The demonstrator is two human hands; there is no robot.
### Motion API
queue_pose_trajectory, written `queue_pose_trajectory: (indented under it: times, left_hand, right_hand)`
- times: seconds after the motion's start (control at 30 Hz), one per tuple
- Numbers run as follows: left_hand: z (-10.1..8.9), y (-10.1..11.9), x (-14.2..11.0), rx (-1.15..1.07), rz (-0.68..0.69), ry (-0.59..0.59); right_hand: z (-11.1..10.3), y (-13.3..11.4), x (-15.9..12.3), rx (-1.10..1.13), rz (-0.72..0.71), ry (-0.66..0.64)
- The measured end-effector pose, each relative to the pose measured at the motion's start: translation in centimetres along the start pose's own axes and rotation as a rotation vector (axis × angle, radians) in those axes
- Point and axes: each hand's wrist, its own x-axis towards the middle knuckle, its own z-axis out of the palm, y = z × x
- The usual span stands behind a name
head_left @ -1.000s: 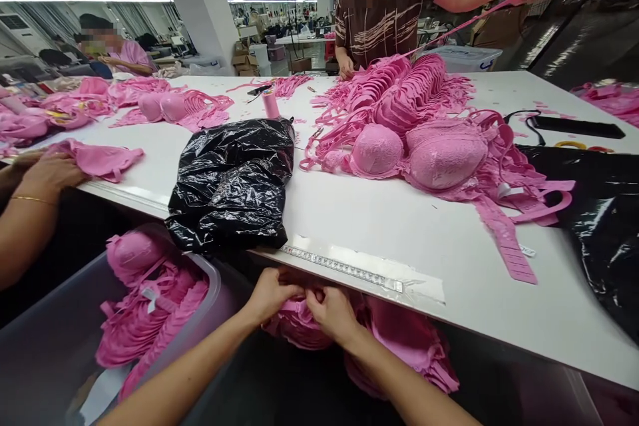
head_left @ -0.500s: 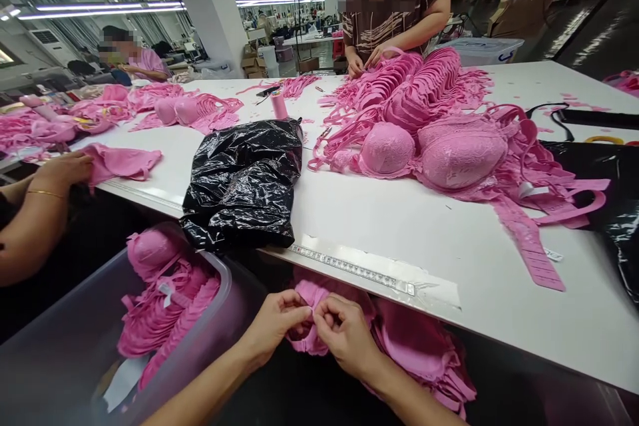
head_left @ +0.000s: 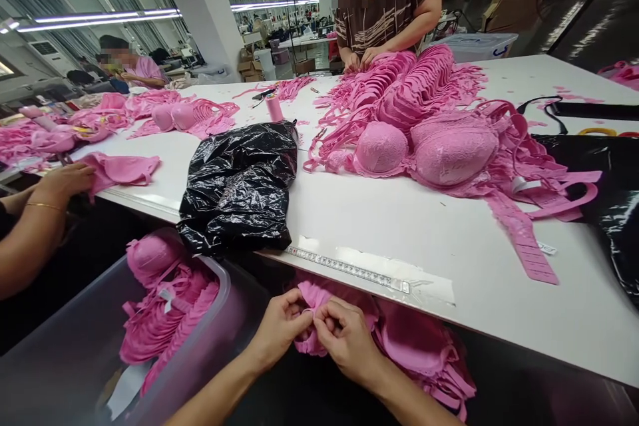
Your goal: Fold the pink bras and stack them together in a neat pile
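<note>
Both hands work at the front edge of the white table, fingertips close together on a pink bra [head_left: 315,294]. My left hand [head_left: 279,326] pinches its edge between thumb and fingers. Pressed against the same spot, my right hand [head_left: 347,336] also pinches the fabric; any small thing between the fingertips is hidden. More pink bras [head_left: 417,343] hang below the table edge, right of my hands and partly behind my right wrist. On the table ahead lies a long row of nested pink bras [head_left: 449,146], cups facing me.
A measuring tape [head_left: 344,269] is taped along the edge of the table [head_left: 359,219]. A black plastic bag [head_left: 239,186] overhangs it. At lower left, a plastic bin [head_left: 224,286] holds bras. Co-workers' hands [head_left: 362,58] and another's hand [head_left: 64,183] handle pink pieces. A thread spool [head_left: 274,108] stands behind.
The view has shifted slightly. My hands stay pinched together on the bra, with its fabric bunched a little differently. The co-worker's hands across the table have moved slightly.
</note>
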Motion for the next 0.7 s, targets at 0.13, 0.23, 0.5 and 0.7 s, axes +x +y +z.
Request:
queue_pose_trajectory:
  times: [0.13, 0.23, 0.5, 0.7]
  left_hand:
    - [0.2, -0.4, 0.1, 0.006, 0.138, 0.041]
    - [0.3, -1.2, 0.5, 0.072, 0.248, 0.128]
    - [0.8, -3.7, 1.5, 0.022, 0.147, 0.112]
    - [2.2, -4.0, 1.4, -0.013, 0.057, 0.083]
  right_hand:
    - [0.2, 0.0, -0.2, -0.011, -0.032, -0.003]
    - [0.0, -0.1, 0.0, -0.012, -0.050, -0.016]
    - [0.0, -0.3, 0.4, 0.033, 0.042, -0.016]
    - [-2.5, -2.0, -1.1, -0.081, -0.033, -0.117]
